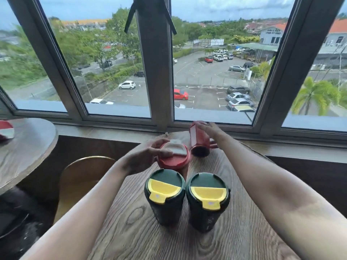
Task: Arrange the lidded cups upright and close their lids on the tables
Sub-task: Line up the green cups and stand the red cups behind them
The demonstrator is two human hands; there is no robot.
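Note:
Two dark green cups with yellow flaps, one on the left [165, 197] and one on the right [207, 201], stand upright side by side on the wooden table [150, 241], lids closed. Behind them a red cup with a white flap [175, 156] stands upright; my left hand [150, 154] grips its lid from the left, thumb on the flap. Farther back a second red cup [199, 141] lies tilted, its dark end toward me. My right hand [210, 128] rests on its upper side, fingers apart.
A window ledge [112, 132] runs right behind the table. A wooden chair back [82, 177] stands to the left. Another round table [28, 147] at far left holds a red and white object [6, 130].

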